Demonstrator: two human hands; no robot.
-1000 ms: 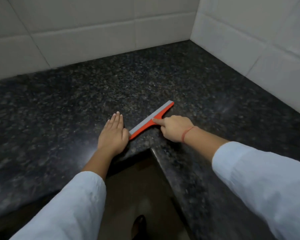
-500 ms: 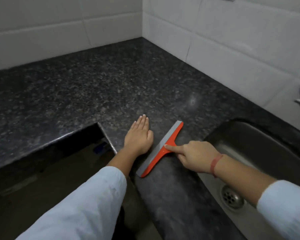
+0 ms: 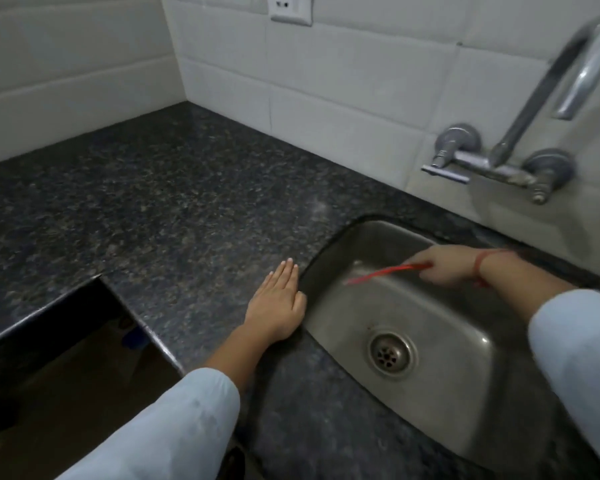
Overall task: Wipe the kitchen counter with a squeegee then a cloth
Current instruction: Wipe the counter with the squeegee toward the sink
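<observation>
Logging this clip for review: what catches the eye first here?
The right hand holds the red squeegee, blurred, over the steel sink. The left hand lies flat on the dark granite counter at the sink's left rim; a metal tap juts from the tiled wall.

Our left hand lies on the counter, just left of the sink; our right hand holds the squeegee over it.

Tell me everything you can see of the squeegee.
The squeegee looks red-orange, thin and long. It is blurred, so its blade and handle cannot be told apart. The right hand grips one end. The rest reaches out, tilted slightly down, over the basin of the steel sink. Whether it touches the sink wall cannot be told.
</observation>
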